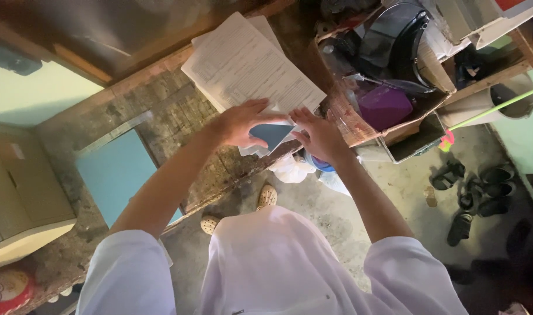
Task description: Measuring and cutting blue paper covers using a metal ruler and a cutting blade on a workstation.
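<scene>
Blue paper (272,134) lies at the edge of a rough stone counter (179,116), partly folded, with a white sheet beneath it. The left hand (241,121) presses on its upper left side, fingers spread flat. The right hand (319,135) rests on its right edge, fingers bent and pinching the paper's corner. Just above the hands sits a stack of printed forms (249,64), touching the blue paper. To the right stands a cardboard box (395,131) holding a purple lid (385,107) and a black helmet (392,35). Sandals (476,195) lie on the concrete floor (336,216) below.
</scene>
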